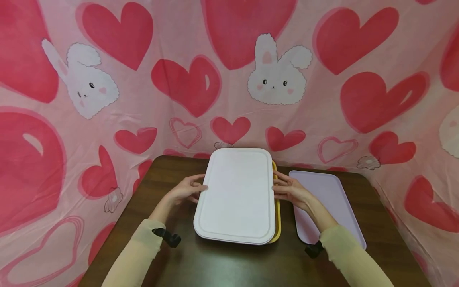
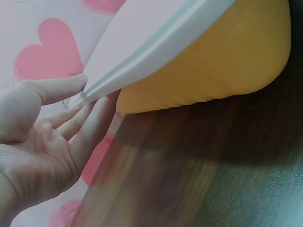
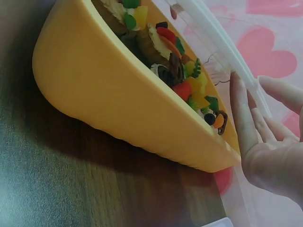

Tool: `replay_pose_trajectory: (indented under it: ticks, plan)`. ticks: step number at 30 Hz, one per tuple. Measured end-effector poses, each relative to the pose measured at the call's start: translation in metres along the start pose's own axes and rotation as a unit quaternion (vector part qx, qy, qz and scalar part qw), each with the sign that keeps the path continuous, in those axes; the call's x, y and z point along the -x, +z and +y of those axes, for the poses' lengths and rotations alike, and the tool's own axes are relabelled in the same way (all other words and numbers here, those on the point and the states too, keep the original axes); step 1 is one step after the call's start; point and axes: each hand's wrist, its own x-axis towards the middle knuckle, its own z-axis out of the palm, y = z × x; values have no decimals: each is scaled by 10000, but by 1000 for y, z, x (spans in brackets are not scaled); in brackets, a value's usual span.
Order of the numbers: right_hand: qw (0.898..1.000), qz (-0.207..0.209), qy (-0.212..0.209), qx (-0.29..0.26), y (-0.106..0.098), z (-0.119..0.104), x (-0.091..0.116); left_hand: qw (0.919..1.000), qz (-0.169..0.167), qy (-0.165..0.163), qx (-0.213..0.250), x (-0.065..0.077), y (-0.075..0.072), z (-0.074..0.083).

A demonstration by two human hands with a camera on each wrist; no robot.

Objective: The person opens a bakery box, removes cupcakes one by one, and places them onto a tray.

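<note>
A white rectangular lid (image 1: 236,193) is held tilted over a yellow bin (image 3: 109,90). My left hand (image 1: 187,189) pinches the lid's left edge, thumb on top and fingers beneath. At the opposite edge my right hand (image 1: 292,193) grips it the same way. In the right wrist view the lid stands raised off the bin's rim, and colourful food-like pieces (image 3: 184,87) resembling fruit-topped tarts show inside. On the left the lid's edge overlaps the yellow wall in the left wrist view. From the head view the lid hides most of the bin.
A pale purple tray (image 1: 328,191) lies on the dark wooden table (image 1: 229,265) to the right, partly under my right forearm. Behind the table hangs a pink cloth (image 1: 233,111) printed with hearts and rabbits, close to the back edge.
</note>
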Motion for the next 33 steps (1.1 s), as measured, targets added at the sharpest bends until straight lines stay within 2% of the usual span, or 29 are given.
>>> replay_pose_trajectory:
  ticks: [6,18,25,33]
  plan:
    - [9999,-12,-53,160,8,-5,-3,9999,99,101,3,3,-6,1]
    - [9994,147,129,301,23,-2,-18,9997,195,144,39,12,-18,3]
    - [9995,145,180,232,38,-1,-31,9996,271,26,99,20,-31,-3]
    - [9995,66,145,289,57,1,-45,9993,368,-59,-102,30,-49,-12]
